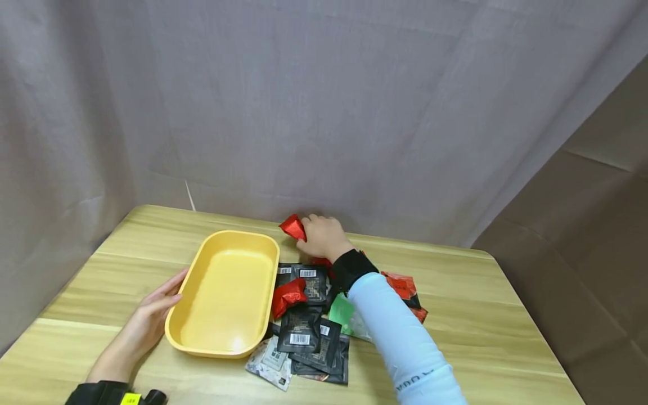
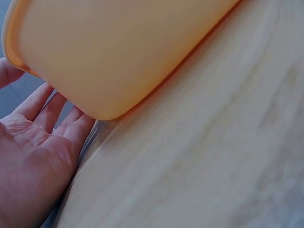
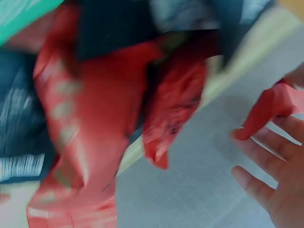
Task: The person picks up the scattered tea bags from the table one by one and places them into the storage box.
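Observation:
A yellow tray (image 1: 223,292) lies on the left part of the wooden table. My left hand (image 1: 154,309) is at the tray's left side, its fingers (image 2: 40,107) extended against the outer wall and the thumb at the rim. Near the table's back edge, my right hand (image 1: 324,237) pinches a red foil-wrapped packet (image 1: 293,226) between thumb and fingers; the packet's end (image 3: 266,111) sticks out past the fingertips in the right wrist view. Between the tray and my right forearm lies a pile of black sachets (image 1: 300,329), with another red foil packet (image 1: 288,296) on top.
A patterned pale sachet (image 1: 270,363) lies at the pile's front left. A green packet (image 1: 342,310) shows beside my right sleeve, and red-and-black packets (image 1: 402,287) lie beyond it. A grey cloth (image 1: 324,112) hangs behind the table.

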`<state>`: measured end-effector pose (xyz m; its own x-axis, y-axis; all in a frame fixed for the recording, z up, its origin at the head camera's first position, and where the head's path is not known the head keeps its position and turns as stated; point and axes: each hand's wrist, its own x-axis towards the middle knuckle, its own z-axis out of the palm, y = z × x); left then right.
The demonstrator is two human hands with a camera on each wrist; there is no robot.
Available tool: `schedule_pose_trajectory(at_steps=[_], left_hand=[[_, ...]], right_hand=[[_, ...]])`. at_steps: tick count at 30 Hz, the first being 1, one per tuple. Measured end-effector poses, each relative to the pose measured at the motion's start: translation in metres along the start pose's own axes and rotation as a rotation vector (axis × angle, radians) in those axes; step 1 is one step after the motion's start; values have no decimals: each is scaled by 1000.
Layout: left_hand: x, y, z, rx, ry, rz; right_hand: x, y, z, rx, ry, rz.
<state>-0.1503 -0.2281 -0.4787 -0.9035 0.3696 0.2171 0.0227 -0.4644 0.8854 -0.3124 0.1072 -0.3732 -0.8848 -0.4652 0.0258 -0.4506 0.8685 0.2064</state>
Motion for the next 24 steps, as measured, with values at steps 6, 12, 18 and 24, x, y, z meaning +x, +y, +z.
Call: schedule_pose_trajectory(at_steps=[6, 12, 18, 24], left_hand=[[0, -4, -1, -16, 1, 15], [2, -8, -2, -15, 19, 13], [3, -8, 0, 29, 40, -4], [3, -6, 2, 49, 50, -10]], right_hand=[[-9, -11, -13, 83, 149, -93], [-11, -43, -25, 29, 201, -255], [-10, -70, -28, 2, 164, -362], [-7, -82, -21, -39, 154, -377]])
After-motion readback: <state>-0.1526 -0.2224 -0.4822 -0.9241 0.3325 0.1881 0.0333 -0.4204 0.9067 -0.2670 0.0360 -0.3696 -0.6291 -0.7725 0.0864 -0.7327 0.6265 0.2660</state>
